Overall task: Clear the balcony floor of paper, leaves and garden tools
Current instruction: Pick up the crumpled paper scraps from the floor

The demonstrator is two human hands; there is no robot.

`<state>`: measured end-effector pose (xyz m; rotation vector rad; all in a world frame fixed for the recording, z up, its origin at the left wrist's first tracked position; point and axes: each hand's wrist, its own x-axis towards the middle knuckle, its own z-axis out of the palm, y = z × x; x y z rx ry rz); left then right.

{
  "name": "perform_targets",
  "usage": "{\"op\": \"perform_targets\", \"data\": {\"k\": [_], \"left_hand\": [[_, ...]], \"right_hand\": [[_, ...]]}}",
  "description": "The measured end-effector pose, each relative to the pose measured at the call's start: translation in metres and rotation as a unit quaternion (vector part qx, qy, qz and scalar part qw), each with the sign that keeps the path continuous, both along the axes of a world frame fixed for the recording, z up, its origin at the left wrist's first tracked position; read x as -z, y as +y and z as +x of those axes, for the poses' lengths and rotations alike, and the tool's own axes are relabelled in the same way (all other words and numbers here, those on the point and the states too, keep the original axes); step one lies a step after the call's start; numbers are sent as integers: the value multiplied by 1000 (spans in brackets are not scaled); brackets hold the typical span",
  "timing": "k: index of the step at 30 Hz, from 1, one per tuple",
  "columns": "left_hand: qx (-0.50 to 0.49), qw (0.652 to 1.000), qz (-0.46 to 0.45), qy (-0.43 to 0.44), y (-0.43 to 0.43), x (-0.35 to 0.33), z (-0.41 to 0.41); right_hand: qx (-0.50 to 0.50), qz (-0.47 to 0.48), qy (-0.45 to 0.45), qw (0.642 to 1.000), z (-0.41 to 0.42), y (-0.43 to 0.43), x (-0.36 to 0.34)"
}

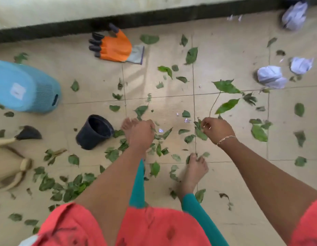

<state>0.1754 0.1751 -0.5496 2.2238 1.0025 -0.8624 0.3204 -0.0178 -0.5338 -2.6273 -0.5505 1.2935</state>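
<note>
Green leaves (191,55) lie scattered over the beige tiled balcony floor (225,54). My right hand (217,129) pinches a thin leafy twig (225,87) together with a few leaves, held above the floor. My left hand (142,133) is curled over leaves near my left foot and grips some of them. Crumpled white paper balls (270,77) lie at the right, with another paper ball (294,15) by the wall. An orange and black garden glove (115,45) lies near the wall.
A light blue basket (24,87) lies tipped over at the left. A black plastic pot (93,132) lies on its side beside my left foot. A tan watering can (7,164) sits at the left edge. A dark skirting strip (154,18) runs along the wall.
</note>
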Motion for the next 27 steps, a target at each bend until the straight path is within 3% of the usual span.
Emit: {"op": "perform_targets", "data": {"k": [4, 7, 8, 9, 12, 13, 14, 15, 16, 18, 20, 21, 22, 24, 25, 26, 27], "left_hand": [[242, 970, 34, -8, 9, 69, 12], [305, 952, -2, 11, 25, 157, 10], [366, 929, 29, 49, 29, 180, 5], [360, 930, 49, 56, 32, 197, -2], [457, 888, 8, 50, 14, 172, 16], [456, 890, 15, -17, 11, 164, 18], [464, 885, 27, -16, 1, 118, 40], [538, 839, 54, -56, 9, 166, 21], [505, 863, 5, -15, 5, 197, 5], [503, 862, 48, 31, 24, 215, 0], [451, 892, 27, 17, 25, 209, 2], [467, 884, -13, 2, 20, 174, 12], [481, 876, 2, -30, 19, 181, 7], [414, 909, 14, -42, 24, 170, 7], [349, 937, 32, -18, 33, 214, -16], [280, 955, 83, -48, 39, 226, -27], [266, 960, 83, -19, 45, 233, -32]], "right_hand": [[-83, 10, -53, 995, -2, 19, 83], [-159, 18, -66, 985, -8, 25, 133], [-175, 15, -70, 982, -9, 26, 144], [-188, 11, -75, 979, -10, 26, 153], [-214, 16, -103, 971, -12, 25, 164], [-206, 29, -112, 972, -12, 25, 164], [-190, 47, -117, 974, -11, 27, 162], [-171, 66, -116, 976, -9, 29, 160], [-158, 80, -111, 978, -8, 33, 158], [-164, 88, -97, 978, -5, 43, 154], [-202, 94, -95, 970, -4, 54, 156], [-221, 95, -98, 966, -4, 59, 160], [-236, 92, -102, 962, -3, 64, 163], [-261, 73, -103, 957, -1, 72, 170], [-268, 61, -104, 956, 1, 76, 172], [-265, 52, -104, 957, 2, 80, 173], [-256, 47, -102, 960, 3, 83, 173]]}}
